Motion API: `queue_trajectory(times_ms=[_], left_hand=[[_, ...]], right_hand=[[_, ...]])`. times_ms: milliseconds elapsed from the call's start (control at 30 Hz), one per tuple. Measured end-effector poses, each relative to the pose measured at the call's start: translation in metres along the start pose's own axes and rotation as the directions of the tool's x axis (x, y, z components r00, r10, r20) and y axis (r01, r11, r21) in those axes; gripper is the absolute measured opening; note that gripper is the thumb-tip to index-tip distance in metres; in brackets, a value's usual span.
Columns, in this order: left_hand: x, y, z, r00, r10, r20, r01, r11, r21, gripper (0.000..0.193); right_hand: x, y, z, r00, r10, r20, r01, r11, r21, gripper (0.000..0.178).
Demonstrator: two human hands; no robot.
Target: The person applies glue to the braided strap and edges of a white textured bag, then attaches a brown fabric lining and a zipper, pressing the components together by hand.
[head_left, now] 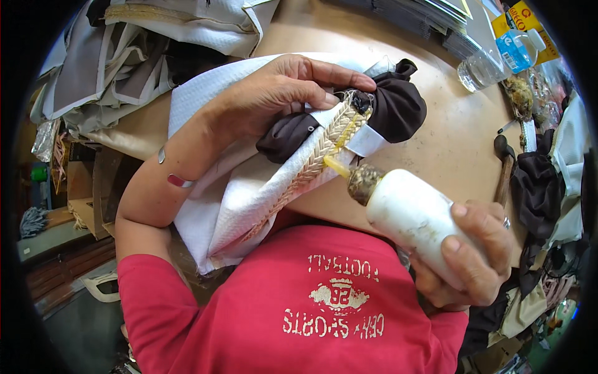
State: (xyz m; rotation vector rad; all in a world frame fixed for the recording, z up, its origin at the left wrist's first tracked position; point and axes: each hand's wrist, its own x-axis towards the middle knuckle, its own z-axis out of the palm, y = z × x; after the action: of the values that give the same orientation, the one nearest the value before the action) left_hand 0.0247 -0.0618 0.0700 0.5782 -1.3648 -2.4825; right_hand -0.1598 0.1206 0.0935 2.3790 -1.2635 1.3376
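My right hand (467, 249) is wrapped round a white glue bottle (408, 212), tilted so its yellowish nozzle (336, 166) points at a braided straw band (314, 159). A wet-looking yellow streak lies along the band close to the nozzle tip. The band runs along the edge of a white textured fabric piece (218, 215). My left hand (283, 90) pinches this piece near the band's upper end, by a small glossy black patch (360, 103). Gathered dark brown cloth (398, 103) bulges out on either side of the band, and a white tab (366, 142) sticks out beside it.
More white and grey fabric pieces (124, 68) are heaped at the far left of the table (448, 153). At the far right are a clear plastic bottle (483, 68), a yellow box (520, 19) and stacked grey sheets (423, 19). A wooden-handled tool (503, 168) and dark cloth (536, 193) lie along the right edge.
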Motion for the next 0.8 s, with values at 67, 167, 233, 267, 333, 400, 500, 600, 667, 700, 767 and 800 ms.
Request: queue_trajectory(times_ms=[67,167,233,267,333,400,500,600,667,700,767,800], left_hand=[[-0.003,-0.002,-0.002,1.000,0.003,-0.025,-0.003,1.000,-0.003,0.042],[-0.003,-0.002,-0.005,0.999,-0.012,-0.034,0.012,1.000,-0.001,0.041],[-0.001,-0.005,-0.006,0.998,0.005,-0.055,-0.005,1.000,-0.002,0.040],[-0.001,-0.005,-0.008,0.998,0.002,-0.056,-0.003,1.000,-0.002,0.040],[0.000,-0.006,-0.014,1.000,-0.012,0.015,0.013,1.000,-0.022,0.040],[0.001,-0.007,-0.011,0.999,-0.005,-0.034,0.004,1.000,-0.026,0.040],[0.001,-0.006,-0.018,0.999,0.007,-0.031,-0.007,1.000,0.009,0.039],[0.002,-0.006,-0.020,1.000,0.012,0.026,-0.013,0.999,0.049,0.041],[0.002,-0.009,-0.023,0.999,0.016,0.032,-0.017,0.999,0.044,0.043],[0.002,-0.010,-0.025,1.000,0.008,0.003,-0.008,0.998,0.060,0.044],[0.004,-0.011,-0.024,1.000,-0.002,-0.019,0.003,0.997,0.077,0.044],[0.004,-0.011,-0.023,1.000,0.012,-0.013,-0.012,0.999,0.043,0.044]], right_hand=[[-0.001,0.001,0.003,0.999,0.051,-0.008,-0.051,0.997,-0.058,0.039],[-0.003,0.007,0.021,0.982,-0.016,-0.190,0.015,1.000,-0.004,0.030],[-0.006,-0.002,0.026,0.971,-0.052,-0.235,0.052,0.999,-0.006,0.023],[-0.006,-0.006,0.030,0.969,-0.068,-0.237,0.071,0.997,0.003,0.020],[-0.006,-0.010,0.032,0.972,-0.074,-0.221,0.079,0.997,0.014,0.018],[-0.007,-0.011,0.034,0.976,-0.085,-0.199,0.090,0.996,0.016,0.021],[-0.005,-0.010,0.034,0.956,0.040,-0.292,-0.038,0.999,0.014,0.028],[-0.012,-0.008,0.035,0.965,-0.036,-0.261,0.036,0.999,-0.008,0.029],[-0.014,-0.013,0.033,0.986,-0.065,-0.151,0.068,0.998,0.013,0.027],[-0.014,-0.014,0.032,0.993,-0.057,-0.106,0.060,0.998,0.019,0.026],[-0.013,-0.011,0.033,0.993,-0.065,-0.095,0.067,0.998,0.013,0.024],[-0.012,-0.007,0.036,0.977,-0.068,-0.202,0.059,0.997,-0.049,0.022]])
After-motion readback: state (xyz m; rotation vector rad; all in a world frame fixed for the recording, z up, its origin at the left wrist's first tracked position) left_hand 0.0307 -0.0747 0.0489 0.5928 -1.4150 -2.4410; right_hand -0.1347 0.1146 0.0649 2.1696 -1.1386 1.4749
